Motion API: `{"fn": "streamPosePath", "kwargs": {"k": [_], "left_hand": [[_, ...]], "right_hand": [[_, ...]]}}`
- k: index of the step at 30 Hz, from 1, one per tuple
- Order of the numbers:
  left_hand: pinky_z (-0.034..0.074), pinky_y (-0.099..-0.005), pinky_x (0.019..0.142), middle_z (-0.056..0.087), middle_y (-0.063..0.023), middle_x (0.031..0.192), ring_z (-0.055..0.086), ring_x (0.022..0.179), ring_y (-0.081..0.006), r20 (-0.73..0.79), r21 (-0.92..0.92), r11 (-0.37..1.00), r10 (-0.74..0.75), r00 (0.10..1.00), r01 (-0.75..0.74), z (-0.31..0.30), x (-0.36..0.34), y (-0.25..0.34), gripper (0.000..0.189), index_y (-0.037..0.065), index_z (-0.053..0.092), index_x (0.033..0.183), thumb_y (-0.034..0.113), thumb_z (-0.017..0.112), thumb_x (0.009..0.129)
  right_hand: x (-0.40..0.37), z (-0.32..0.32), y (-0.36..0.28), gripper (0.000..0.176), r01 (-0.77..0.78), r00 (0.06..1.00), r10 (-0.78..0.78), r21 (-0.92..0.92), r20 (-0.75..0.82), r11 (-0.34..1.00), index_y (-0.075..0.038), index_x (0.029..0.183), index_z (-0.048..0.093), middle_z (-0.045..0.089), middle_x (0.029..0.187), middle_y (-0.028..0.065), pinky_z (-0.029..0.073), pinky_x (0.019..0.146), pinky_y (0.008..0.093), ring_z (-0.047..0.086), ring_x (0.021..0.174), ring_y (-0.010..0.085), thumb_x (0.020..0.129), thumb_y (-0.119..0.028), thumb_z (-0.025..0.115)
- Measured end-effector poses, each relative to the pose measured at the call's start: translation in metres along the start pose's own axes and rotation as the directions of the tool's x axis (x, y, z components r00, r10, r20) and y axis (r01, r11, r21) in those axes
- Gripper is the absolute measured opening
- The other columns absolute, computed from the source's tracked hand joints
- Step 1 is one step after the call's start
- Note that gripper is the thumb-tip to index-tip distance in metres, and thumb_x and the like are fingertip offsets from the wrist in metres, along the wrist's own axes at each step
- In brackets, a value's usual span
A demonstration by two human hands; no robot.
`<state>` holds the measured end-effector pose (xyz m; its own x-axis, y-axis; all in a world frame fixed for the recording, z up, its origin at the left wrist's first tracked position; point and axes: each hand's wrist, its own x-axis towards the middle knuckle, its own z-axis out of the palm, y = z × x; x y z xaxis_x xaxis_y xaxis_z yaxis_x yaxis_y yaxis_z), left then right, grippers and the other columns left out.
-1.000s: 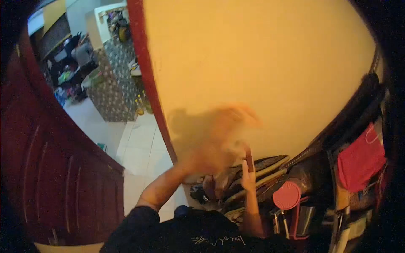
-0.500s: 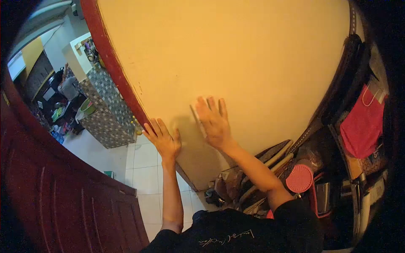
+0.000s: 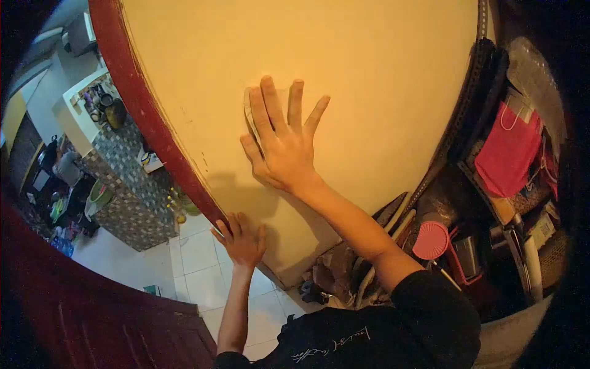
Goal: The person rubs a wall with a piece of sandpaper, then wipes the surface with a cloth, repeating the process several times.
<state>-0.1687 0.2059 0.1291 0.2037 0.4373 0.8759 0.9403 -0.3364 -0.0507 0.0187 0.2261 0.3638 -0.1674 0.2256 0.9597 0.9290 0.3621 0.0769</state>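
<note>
Field notes, left to right: one dark red door (image 3: pixel 74 307) is filling the lower left of the frame. One red frame strip (image 3: pixel 153 129) is running diagonally from the top left toward the centre, bordering the yellow wall (image 3: pixel 381 74). The left hand (image 3: pixel 244 240), lower centre-left, is lying open and flat on the wall just beside the strip's lower end, fingers loosely together, holding nothing. The right hand (image 3: pixel 283 150), mid-frame and higher, is spreading fully open, fingers splayed, palm pressing one pale flat pad (image 3: pixel 249 111) against the wall. The pad's edge is showing only at the hand's upper left, the rest hidden beneath; its material cannot be told. Two hands counted, not touching each other. One pink round lid (image 3: pixel 431 240) is sitting in the clutter at lower right; one red bag (image 3: pixel 507 154) is hanging at the right edge.
</note>
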Motion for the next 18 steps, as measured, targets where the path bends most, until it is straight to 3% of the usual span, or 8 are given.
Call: {"fn": "streamPosePath", "kwargs": {"k": [1,4,6,8,10,14,18], "left_hand": [[0.008,-0.075,0.117,0.036,-0.0235,0.156,0.004,0.152,-0.0492,0.049,0.031,0.995,0.091,0.995,-0.093,-0.003,-0.005,-0.006,0.069,-0.001,0.054,0.139,0.049,0.064,0.093],[0.007,-0.0759,0.117,0.035,-0.0181,0.157,-0.001,0.153,-0.0469,0.141,0.013,0.992,0.121,0.982,-0.124,-0.008,-0.007,-0.011,0.068,0.0,0.055,0.138,0.049,0.065,0.092],[0.006,-0.0768,0.117,0.032,-0.0169,0.159,-0.003,0.153,-0.0467,0.151,0.0,0.995,0.102,0.983,-0.103,-0.012,-0.004,-0.007,0.066,0.0,0.057,0.137,0.049,0.064,0.092],[0.006,-0.0776,0.116,0.03,-0.0157,0.16,-0.005,0.153,-0.0464,0.165,-0.02,0.996,0.086,0.983,-0.084,-0.014,0.0,0.002,0.065,0.0,0.058,0.136,0.048,0.064,0.093],[0.006,-0.0788,0.115,0.03,-0.0159,0.159,-0.004,0.153,-0.0465,0.221,-0.011,1.0,-0.015,0.975,0.018,-0.017,0.001,0.007,0.064,0.001,0.06,0.135,0.048,0.065,0.092],[0.007,-0.0792,0.115,0.032,-0.0161,0.157,-0.002,0.152,-0.0473,0.183,-0.037,0.999,0.013,0.983,-0.006,-0.02,0.004,0.005,0.065,0.001,0.059,0.136,0.048,0.065,0.092],[0.009,-0.078,0.116,0.041,-0.0165,0.153,0.023,0.143,-0.0514,0.272,-0.106,0.993,-0.014,0.962,0.044,-0.033,0.013,0.009,0.065,0.002,0.057,0.139,0.046,0.065,0.091]], "right_hand": [[-0.007,0.0,-0.001,0.073,-0.017,1.0,0.017,0.005,0.02,1.0,-0.001,0.157,0.033,0.022,0.168,0.0192,-0.004,0.108,0.0822,0.006,0.154,0.0524,0.097,-0.034,0.056],[-0.073,0.015,-0.005,0.071,-0.046,0.997,0.043,0.049,0.059,0.998,-0.003,0.159,0.032,0.022,0.168,0.0166,-0.006,0.109,0.0813,0.004,0.154,0.0515,0.098,-0.034,0.053],[-0.091,0.017,-0.01,0.071,-0.054,0.996,0.048,0.084,0.081,0.995,-0.004,0.159,0.031,0.022,0.169,0.0155,-0.007,0.109,0.0808,0.003,0.154,0.0512,0.099,-0.033,0.052],[-0.089,0.01,-0.012,0.07,-0.118,0.988,0.111,0.066,0.11,0.991,-0.011,0.16,0.033,0.022,0.169,0.011,-0.005,0.108,0.0831,0.007,0.154,0.0502,0.097,-0.034,0.056],[-0.057,0.002,-0.01,0.069,-0.124,0.988,0.12,0.032,0.098,0.992,-0.008,0.16,0.031,0.021,0.17,0.0127,-0.008,0.11,0.0797,0.003,0.154,0.05,0.099,-0.032,0.051],[0.017,-0.013,-0.008,0.068,-0.121,0.993,0.121,-0.004,0.003,0.993,-0.005,0.161,0.027,0.018,0.17,0.0137,-0.012,0.113,0.0751,0.0,0.155,0.0494,0.101,-0.031,0.045],[-0.039,0.0,-0.018,0.069,-0.173,0.982,0.171,0.019,0.079,0.985,-0.003,0.161,0.026,0.017,0.17,0.0169,-0.011,0.113,0.0752,0.001,0.155,0.0482,0.1,-0.03,0.047]]}}
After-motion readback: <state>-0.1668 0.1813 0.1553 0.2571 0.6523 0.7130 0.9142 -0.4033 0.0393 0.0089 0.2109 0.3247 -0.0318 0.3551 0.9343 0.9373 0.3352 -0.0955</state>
